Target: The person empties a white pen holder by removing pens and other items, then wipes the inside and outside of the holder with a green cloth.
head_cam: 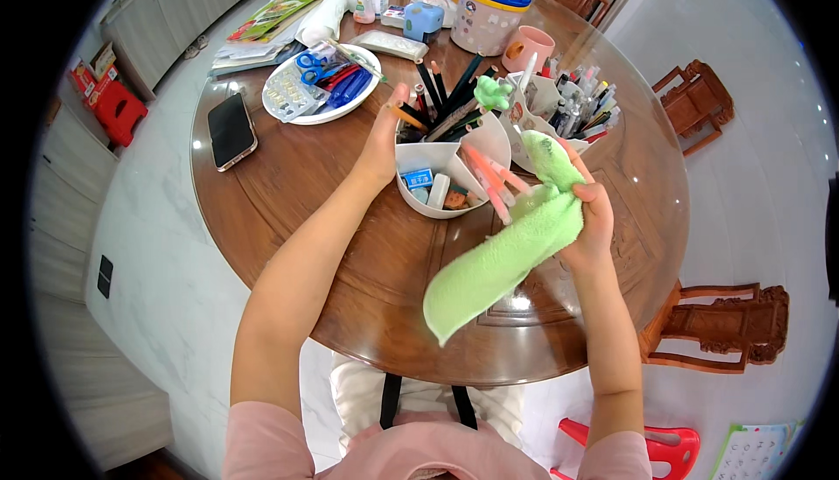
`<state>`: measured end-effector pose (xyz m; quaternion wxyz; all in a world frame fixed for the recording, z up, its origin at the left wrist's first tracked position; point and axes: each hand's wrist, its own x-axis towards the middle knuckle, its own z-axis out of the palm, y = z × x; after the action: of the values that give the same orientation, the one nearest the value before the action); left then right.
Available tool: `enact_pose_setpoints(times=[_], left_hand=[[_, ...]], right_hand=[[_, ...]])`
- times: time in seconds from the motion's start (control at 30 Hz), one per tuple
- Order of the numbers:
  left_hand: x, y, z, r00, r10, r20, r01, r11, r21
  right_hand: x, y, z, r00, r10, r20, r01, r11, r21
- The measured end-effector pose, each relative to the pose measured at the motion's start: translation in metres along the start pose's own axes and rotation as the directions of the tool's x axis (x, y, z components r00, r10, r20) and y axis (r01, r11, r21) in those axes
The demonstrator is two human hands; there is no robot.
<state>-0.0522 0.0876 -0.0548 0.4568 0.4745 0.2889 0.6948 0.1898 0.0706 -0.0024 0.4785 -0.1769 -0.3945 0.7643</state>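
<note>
My left hand (382, 142) rests against the left side of a white divided desk organizer (419, 203), its fingers partly hidden behind the rim. Black pencils (462, 87) stand in the rear compartment, erasers (439, 190) lie in the front one, and pink pens (495, 178) lean out at the right. Bunched in my right hand (593, 218) is a light green cloth (505, 270), whose long end hangs over the table. Just behind the cloth stands a second white organizer (541, 97) full of pens (580, 110).
Round the organizers on the wooden table (393, 309) are a white plate (321, 116) with blue scissors (311, 68), a smartphone (231, 131), a pink mug (529, 46), a lidded bucket (488, 21) and stacked papers (262, 47). Wooden chairs (727, 323) stand to the right.
</note>
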Motion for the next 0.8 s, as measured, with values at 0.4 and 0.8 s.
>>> enact_pose_setpoints(times=[0.4, 0.8], left_hand=[[0.004, -0.004, -0.008, 0.978, -0.183, 0.099, 0.198, 0.966, -0.164], [0.000, 0.002, 0.007, 0.970, -0.123, 0.211, 0.157, 0.976, -0.150]], right_hand=[[-0.005, 0.005, -0.025, 0.997, -0.079, -0.022, 0.035, 0.660, -0.751], [-0.013, 0.020, 0.002, 0.833, -0.347, 0.430, 0.382, -0.202, -0.902]])
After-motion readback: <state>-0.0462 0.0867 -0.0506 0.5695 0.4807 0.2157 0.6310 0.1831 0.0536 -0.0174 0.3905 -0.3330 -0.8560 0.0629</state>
